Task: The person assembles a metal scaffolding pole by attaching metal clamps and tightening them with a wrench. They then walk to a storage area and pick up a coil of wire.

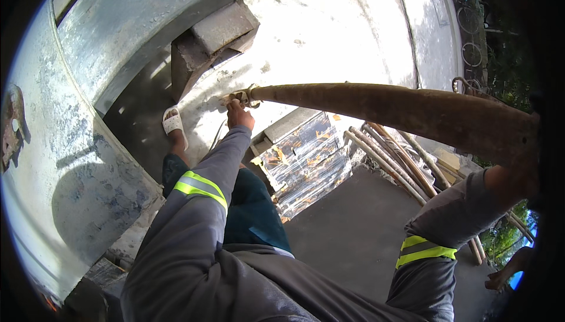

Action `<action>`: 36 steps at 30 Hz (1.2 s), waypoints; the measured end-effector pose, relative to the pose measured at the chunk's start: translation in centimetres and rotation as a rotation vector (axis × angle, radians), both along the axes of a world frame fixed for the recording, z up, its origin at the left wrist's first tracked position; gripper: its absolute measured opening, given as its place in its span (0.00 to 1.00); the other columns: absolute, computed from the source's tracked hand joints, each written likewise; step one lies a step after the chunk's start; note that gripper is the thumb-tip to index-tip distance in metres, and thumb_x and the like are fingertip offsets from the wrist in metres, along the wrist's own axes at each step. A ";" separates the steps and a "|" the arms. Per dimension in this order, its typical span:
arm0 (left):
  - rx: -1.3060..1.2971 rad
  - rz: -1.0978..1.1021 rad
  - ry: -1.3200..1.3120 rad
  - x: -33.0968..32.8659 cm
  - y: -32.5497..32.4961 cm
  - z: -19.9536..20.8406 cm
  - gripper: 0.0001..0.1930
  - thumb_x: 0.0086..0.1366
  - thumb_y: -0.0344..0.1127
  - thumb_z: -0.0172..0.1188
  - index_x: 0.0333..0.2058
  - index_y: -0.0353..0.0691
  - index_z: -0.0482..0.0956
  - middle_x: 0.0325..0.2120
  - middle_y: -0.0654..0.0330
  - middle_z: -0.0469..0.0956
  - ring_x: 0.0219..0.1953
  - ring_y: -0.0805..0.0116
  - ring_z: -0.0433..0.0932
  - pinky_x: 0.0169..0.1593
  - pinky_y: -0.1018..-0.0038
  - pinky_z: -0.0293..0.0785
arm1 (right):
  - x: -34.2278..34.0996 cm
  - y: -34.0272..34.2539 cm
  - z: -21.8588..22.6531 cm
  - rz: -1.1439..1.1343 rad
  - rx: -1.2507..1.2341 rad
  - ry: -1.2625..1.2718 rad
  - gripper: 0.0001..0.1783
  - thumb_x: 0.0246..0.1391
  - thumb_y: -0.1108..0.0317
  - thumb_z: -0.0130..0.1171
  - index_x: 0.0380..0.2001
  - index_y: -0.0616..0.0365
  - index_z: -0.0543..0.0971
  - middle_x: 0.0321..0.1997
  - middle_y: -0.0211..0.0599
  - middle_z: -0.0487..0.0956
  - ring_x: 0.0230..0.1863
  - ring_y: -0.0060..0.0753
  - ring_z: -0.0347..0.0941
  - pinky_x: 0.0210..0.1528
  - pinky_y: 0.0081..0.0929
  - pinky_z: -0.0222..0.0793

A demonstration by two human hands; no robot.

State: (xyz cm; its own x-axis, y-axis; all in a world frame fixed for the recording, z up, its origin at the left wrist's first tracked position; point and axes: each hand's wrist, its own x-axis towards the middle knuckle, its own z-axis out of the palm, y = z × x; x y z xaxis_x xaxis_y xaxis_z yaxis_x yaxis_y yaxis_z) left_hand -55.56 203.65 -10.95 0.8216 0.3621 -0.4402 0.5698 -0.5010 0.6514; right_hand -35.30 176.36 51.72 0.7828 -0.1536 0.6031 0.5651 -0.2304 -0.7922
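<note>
A long brown pole (pixel 353 95), weathered and rust-coloured, stretches across the head view and looms widest at the right, close to me. At its far end sits a metal fitting (pixel 252 96) with a ring-like edge. My left hand (pixel 240 115) is closed on that fitting, its fingers curled over the end. On the right, my forearm rises with the elbow bent, and my right hand (pixel 522 172) is up against the near part of the pole, seemingly gripping it. Its fingers are mostly lost in the dark rim of the view.
My left foot wears a white slide sandal (pixel 172 123) beside a brown block (pixel 219 30). Worn, paint-marked boards (pixel 306 163) lie ahead of me, with several loose poles (pixel 400 157) to their right. A pale curved wall (pixel 112 163) stands at left; bicycles (pixel 471 54) are far right.
</note>
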 end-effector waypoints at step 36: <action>-0.353 -0.027 -0.652 9.2 6.3 21.6 0.13 0.52 0.27 0.64 0.38 0.44 0.77 0.35 0.51 0.82 0.44 0.43 0.79 0.50 0.54 0.76 | -5.9 15.0 -0.1 0.515 -0.032 0.336 0.56 0.56 0.50 0.72 0.75 0.61 0.49 0.75 0.65 0.57 0.68 0.56 0.69 0.66 0.46 0.75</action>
State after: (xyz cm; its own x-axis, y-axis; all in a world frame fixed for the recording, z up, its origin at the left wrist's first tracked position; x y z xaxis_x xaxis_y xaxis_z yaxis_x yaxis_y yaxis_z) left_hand -46.36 209.92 10.69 0.9627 0.2651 0.0533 0.0030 -0.2074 0.9782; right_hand -41.19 191.39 51.64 0.8995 0.3092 0.3088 0.3310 -0.0207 -0.9434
